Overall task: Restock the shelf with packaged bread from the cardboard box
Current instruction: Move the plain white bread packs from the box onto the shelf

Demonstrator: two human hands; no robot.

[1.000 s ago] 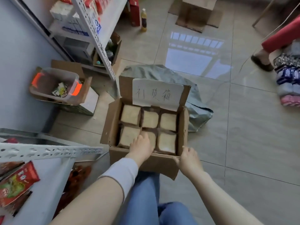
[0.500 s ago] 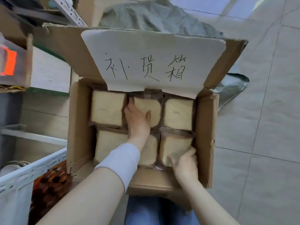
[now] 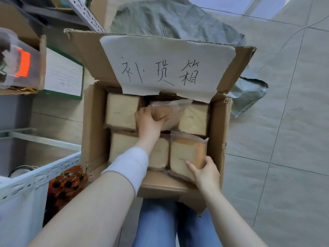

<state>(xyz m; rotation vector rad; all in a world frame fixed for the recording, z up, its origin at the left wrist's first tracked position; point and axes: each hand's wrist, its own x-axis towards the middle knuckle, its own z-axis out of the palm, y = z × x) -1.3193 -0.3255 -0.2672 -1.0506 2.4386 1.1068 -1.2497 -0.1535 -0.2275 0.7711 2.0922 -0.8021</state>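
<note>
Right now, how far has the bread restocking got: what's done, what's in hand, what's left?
Done: nothing visibly shelved; the open brown cardboard box looks full. In hand: the left hand grips the tilted far-middle plastic-wrapped bread pack; the right hand grips the raised near-right bread pack. Left: four other packs, including the far-left one, still lie in the box.

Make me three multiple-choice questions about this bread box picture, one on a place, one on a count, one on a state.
1. Where is the pack held by the left hand?
A. far row, middle
B. on the shelf
C. on the floor

2. How many bread packs show in the cardboard box?
A. three
B. six
C. nine

3. The pack in the right hand is:
A. lying flat
B. tipped up
C. outside the box

Answers: 1 A, the lifted pack sits between two far-row neighbours; 2 B, two rows of three; 3 B, its near edge is raised.
</note>
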